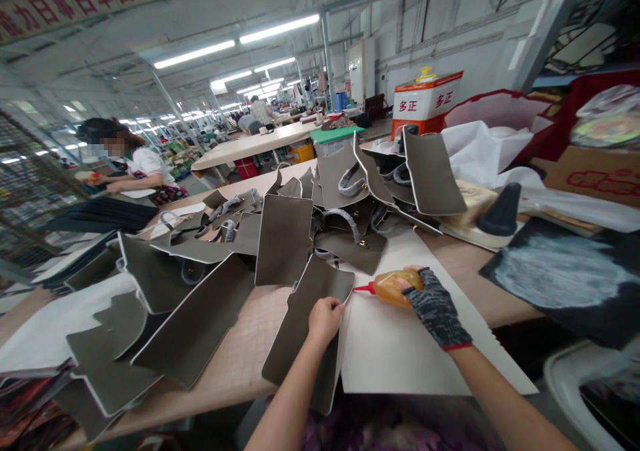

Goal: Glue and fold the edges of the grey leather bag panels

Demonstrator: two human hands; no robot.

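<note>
My right hand (434, 304), in a dark grey fingerless glove with a red cuff, is closed around a squeeze bottle (393, 286) of amber liquid, probably glue. Its red nozzle points left and meets the right edge of a grey-brown bag panel (320, 287), or comes very close to it. My bare left hand (326, 321) has its fingers curled on that panel near the same edge, gripping it. The panel lies tilted across the table's front, partly over a large white sheet (415, 354).
More grey-brown panels (284, 237) pile up behind and to the left, several with wrapped handles (345, 221). At right are a dark cone-shaped object (501, 211) and a black sheet with a whitish smear (565, 271). A co-worker (145, 167) works at far left.
</note>
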